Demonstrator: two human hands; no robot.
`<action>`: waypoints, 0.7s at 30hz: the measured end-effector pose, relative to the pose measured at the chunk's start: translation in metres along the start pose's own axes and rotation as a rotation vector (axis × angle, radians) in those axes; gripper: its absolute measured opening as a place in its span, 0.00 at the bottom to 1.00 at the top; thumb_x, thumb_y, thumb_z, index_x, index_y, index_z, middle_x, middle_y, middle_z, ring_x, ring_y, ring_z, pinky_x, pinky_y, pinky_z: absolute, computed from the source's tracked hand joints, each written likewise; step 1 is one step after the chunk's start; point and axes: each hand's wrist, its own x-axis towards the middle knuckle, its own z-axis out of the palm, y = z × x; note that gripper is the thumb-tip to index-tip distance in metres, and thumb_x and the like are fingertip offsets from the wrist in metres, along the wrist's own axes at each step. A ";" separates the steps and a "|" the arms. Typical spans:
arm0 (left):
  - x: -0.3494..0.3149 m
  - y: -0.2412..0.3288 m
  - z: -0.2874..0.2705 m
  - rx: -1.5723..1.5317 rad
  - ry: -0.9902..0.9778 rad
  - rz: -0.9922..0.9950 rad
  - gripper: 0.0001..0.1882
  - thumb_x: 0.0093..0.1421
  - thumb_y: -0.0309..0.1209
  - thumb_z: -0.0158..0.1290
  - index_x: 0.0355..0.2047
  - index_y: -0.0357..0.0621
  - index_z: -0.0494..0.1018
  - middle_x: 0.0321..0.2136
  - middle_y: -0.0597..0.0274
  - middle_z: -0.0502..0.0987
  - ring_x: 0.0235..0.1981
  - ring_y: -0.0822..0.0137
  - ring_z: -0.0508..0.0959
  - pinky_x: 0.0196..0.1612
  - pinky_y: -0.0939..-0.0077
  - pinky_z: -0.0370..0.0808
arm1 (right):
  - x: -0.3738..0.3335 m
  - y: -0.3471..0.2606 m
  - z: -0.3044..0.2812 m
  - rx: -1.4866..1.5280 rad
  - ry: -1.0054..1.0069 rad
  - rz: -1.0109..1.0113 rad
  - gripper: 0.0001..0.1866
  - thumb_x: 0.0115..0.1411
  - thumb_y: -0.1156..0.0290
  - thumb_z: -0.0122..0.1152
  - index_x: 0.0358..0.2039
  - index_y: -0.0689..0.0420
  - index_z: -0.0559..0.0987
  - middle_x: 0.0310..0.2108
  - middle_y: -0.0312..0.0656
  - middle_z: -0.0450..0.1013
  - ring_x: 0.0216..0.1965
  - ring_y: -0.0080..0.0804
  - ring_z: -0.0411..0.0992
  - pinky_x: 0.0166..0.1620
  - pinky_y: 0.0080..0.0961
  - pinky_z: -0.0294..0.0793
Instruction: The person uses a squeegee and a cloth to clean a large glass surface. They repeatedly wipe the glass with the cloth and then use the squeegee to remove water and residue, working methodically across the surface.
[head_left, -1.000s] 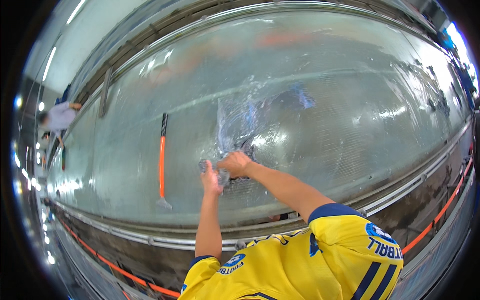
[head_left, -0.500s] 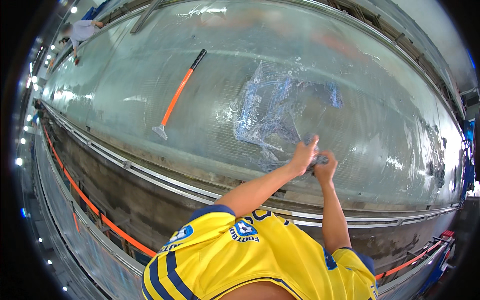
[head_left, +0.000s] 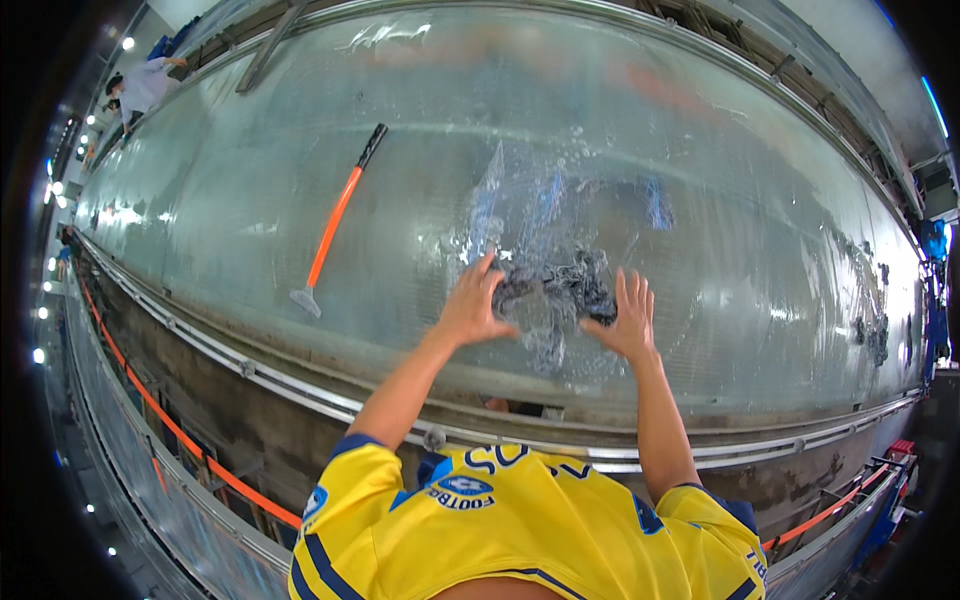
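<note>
A wet, dark grey, stringy clump (head_left: 560,285) lies on the broad greenish wet surface, spread between my two hands. My left hand (head_left: 474,305) is at its left end, thumb and fingers wide apart. At the right end, my right hand (head_left: 628,315) has its fingers stretched out and its thumb against the dark material. Just beyond the clump are streaky blue patches (head_left: 550,200) and a smaller blue patch (head_left: 658,205) to the right. Whether my left fingers touch the clump is hard to tell.
A scraper (head_left: 335,226) with an orange shaft and black grip lies to the left. Metal rails (head_left: 330,398) edge the surface on my side. Dark scraps (head_left: 873,338) lie at the far right. Another person (head_left: 145,88) leans over the far left end.
Both hands were gripping bunched material close together near the near edge; now they are apart and opened. The dark clump lies spread out between them, farther from me. Clear film beyond has shrunk.
</note>
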 end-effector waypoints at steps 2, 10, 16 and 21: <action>-0.027 0.010 0.012 0.065 -0.041 0.017 0.65 0.30 0.62 0.72 0.63 0.38 0.59 0.70 0.38 0.49 0.68 0.39 0.55 0.65 0.43 0.59 | -0.007 -0.003 0.027 -0.046 0.078 -0.100 0.50 0.56 0.38 0.61 0.68 0.61 0.60 0.74 0.55 0.43 0.75 0.53 0.39 0.73 0.50 0.34; 0.052 -0.013 0.048 0.151 0.377 -0.243 0.55 0.40 0.52 0.70 0.63 0.38 0.59 0.66 0.34 0.57 0.66 0.42 0.61 0.65 0.45 0.54 | 0.096 -0.125 0.068 0.352 -0.131 -0.469 0.34 0.62 0.48 0.55 0.57 0.66 0.74 0.63 0.59 0.65 0.71 0.53 0.52 0.73 0.50 0.41; 0.103 -0.075 0.019 -0.489 0.506 -0.030 0.29 0.49 0.32 0.66 0.50 0.38 0.70 0.45 0.49 0.78 0.48 0.52 0.79 0.54 0.53 0.71 | 0.148 -0.081 -0.004 0.562 -0.220 -0.516 0.30 0.58 0.56 0.65 0.61 0.50 0.73 0.63 0.57 0.64 0.70 0.50 0.54 0.70 0.47 0.53; 0.120 -0.059 0.023 -1.428 0.825 -0.528 0.15 0.60 0.26 0.56 0.47 0.41 0.72 0.44 0.57 0.78 0.43 0.57 0.80 0.45 0.62 0.79 | 0.158 -0.052 0.021 0.011 0.370 -0.426 0.23 0.58 0.62 0.65 0.55 0.50 0.76 0.63 0.45 0.67 0.68 0.38 0.59 0.70 0.40 0.55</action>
